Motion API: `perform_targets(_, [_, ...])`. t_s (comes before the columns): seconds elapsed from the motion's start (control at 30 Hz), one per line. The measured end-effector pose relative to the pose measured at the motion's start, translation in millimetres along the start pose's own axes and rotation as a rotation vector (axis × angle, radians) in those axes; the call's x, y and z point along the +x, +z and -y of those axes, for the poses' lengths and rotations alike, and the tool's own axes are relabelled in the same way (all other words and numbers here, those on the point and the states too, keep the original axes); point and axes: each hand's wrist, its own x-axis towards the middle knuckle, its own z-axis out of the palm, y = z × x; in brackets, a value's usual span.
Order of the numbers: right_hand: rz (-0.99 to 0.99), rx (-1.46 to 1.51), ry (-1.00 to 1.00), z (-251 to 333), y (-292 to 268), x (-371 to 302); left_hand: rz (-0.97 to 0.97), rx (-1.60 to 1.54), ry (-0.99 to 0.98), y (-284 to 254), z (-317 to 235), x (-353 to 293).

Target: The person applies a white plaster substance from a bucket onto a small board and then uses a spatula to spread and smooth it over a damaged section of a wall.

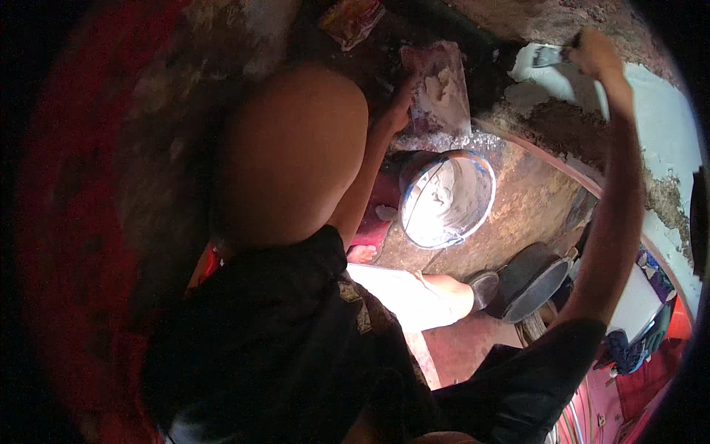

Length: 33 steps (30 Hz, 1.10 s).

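My right hand [596,56] is closed around a putty knife [548,56], its blade against fresh white plaster [563,83] on the rough wall at the upper right. My left hand [400,108] grips the left edge of a flat board [452,111], and a lump of pale plaster [441,92] lies on it. Just below the board stands a bucket [491,194] with white plaster inside, its rim smeared and a wire handle across it. Some fingers of my left hand are hidden by the board.
A dark oval basin [526,284] sits on the floor right of the bucket, beside a slippered foot [484,289]. My bare knee [299,152] rises at left. A crumpled packet [351,22] lies at the top. Cloths [629,352] and a pale box [633,305] are at lower right.
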Motion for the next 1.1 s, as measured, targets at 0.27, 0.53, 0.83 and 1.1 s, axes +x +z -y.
perform_targets(0.27, [-0.001, 0.040, 0.166, 48, 54, 27, -0.042, 0.037, 0.049, -14, -21, -6])
perform_targets(0.53, [-0.075, 0.016, 0.224, -3, 32, 9, -0.077, 0.045, 0.066, -20, -20, -19])
perform_targets(0.83, [0.148, 0.236, 0.056, -6, -1, -11, -0.058, 0.022, 0.019, -5, 8, -26])
perform_targets(1.1, [0.019, 0.084, 0.121, 47, 79, -4, -0.077, 0.047, 0.036, -9, 2, -29])
